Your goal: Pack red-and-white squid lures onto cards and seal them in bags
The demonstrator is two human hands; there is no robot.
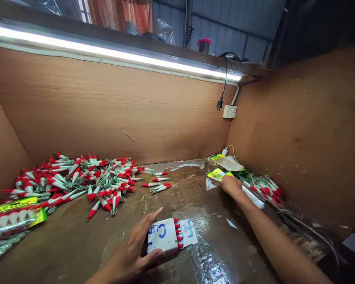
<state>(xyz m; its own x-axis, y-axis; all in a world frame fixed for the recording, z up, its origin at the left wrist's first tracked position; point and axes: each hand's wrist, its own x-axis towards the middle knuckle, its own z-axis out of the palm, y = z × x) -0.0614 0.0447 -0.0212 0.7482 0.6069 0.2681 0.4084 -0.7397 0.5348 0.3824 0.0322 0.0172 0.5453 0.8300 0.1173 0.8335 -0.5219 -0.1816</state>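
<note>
My left hand is curled around the left end of a white card sleeve with blue writing, thumb on the near side and fingers on the far side. Red tips of several squid jigs stick out of the sleeve's right end, over a white card flap. Farther back on the right, my right hand is closed at the edge of a yellow-green plastic packet. Its fingertips are partly hidden behind the hand.
A large heap of red and white squid jigs lies at the left. Filled packets are at the left edge. More jigs and a cable lie at the right. A plug hangs beside the wall socket.
</note>
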